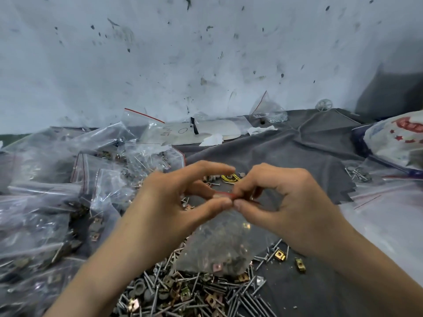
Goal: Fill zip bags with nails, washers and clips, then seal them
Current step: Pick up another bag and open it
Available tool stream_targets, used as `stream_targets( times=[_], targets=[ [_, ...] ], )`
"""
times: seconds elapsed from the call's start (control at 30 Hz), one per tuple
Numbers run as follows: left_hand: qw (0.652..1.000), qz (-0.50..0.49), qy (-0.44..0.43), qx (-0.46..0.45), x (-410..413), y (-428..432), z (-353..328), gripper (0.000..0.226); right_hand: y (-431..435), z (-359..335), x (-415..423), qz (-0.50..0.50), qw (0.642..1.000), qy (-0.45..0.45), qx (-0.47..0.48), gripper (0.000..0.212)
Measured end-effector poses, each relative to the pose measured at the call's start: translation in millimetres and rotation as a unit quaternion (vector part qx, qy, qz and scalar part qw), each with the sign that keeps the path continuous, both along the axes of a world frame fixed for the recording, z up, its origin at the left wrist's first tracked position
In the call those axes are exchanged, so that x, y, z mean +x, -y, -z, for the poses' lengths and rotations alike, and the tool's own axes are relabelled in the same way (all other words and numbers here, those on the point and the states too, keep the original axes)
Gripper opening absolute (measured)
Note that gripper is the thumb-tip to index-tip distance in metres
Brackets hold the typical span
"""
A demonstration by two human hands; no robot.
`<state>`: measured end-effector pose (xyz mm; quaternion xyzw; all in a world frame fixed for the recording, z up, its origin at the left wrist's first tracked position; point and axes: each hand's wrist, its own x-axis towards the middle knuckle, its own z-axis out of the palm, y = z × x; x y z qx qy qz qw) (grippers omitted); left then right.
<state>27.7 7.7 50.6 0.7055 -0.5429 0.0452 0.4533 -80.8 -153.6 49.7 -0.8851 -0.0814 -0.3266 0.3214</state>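
Two hands meet at the red zip strip (pixel 225 193) of a filled zip bag (pixel 224 243), left hand (pixel 183 202) and right hand (pixel 286 202) each pinching it thumb to fingertip, apparently to press the seal closed while the bag hangs over the loose nails and clips (pixel 183 291).

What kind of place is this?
Probably a small hardware packing bench. Loose nails and clips lie on a grey cloth, filled bags pile up beside them, and the left hand and right hand pinch a bag at its red seal.
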Motion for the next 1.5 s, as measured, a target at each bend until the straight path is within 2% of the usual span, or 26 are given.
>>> stream_targets(
  times=[0.07,0.13,0.37,0.5,0.63,0.8,0.93,1.03,1.17,1.33,1.5],
  targets=[
    [0.999,0.001,-0.048,0.000,-4,2,3,0.012,0,2,-1,0.004,1.000,0.007,-0.005,0.005],
    [0.996,0.015,-0.084,-0.007,-7,4,7,0.012,0,4,-2,0.007,1.000,0.011,-0.017,0.005],
    [0.999,0.012,0.031,-0.020,-14,10,9,0.012,3,9,-7,0.003,1.000,0.016,-0.010,0.005],
    [0.992,-0.003,0.123,0.030,-12,12,10,0.023,5,12,-5,0.005,0.999,0.002,-0.032,0.005],
    [0.996,-0.012,0.091,0.005,-6,10,12,0.022,11,13,-8,-0.001,0.999,-0.026,-0.042,0.004],
    [0.996,0.046,0.060,0.042,-8,14,15,0.021,8,14,-7,-0.016,0.997,-0.032,-0.069,0.011],
    [0.997,0.069,0.022,0.003,-6,12,15,0.019,15,15,-8,-0.027,0.998,-0.059,-0.024,0.011],
    [0.998,0.067,0.004,0.004,-6,10,15,0.016,17,16,-8,-0.041,0.997,-0.060,-0.037,0.014],
    [0.994,0.084,0.041,0.051,1,8,13,0.016,9,20,-1,-0.061,0.994,-0.054,-0.071,0.016],
    [0.992,0.096,0.065,0.039,5,4,12,0.019,19,23,1,-0.089,0.992,-0.088,0.012,0.012],
    [0.983,0.101,0.101,0.113,4,4,15,0.018,14,31,4,-0.089,0.993,-0.069,-0.030,0.014]
  ],
)
